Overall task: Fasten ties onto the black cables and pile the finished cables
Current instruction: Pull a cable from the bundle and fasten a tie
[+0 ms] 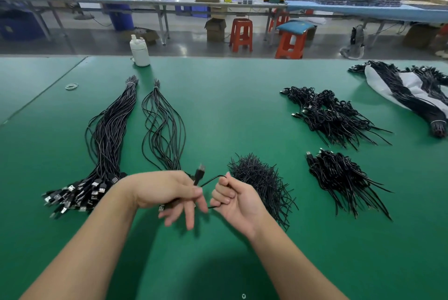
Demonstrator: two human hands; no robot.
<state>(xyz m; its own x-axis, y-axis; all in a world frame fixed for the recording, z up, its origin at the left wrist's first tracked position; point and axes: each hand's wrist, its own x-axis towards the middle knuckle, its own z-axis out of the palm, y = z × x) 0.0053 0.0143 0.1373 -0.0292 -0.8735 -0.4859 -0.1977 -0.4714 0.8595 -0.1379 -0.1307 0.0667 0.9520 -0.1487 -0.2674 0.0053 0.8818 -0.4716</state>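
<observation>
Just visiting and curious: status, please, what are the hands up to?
Left hand pinches black cable near its plug. Right hand curled round same cable. Tie heap beside right hand. Nothing blocking.

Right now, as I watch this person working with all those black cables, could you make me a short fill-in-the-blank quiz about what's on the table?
1. The table is covered in a ____ mat.
2. The left hand and the right hand hold one black ____ between them.
3. The white bottle stands at the table's ____ edge.
4. The pile of loose ties lies just beyond the ____ hand.

Missing words: green; cable; far; right
</observation>
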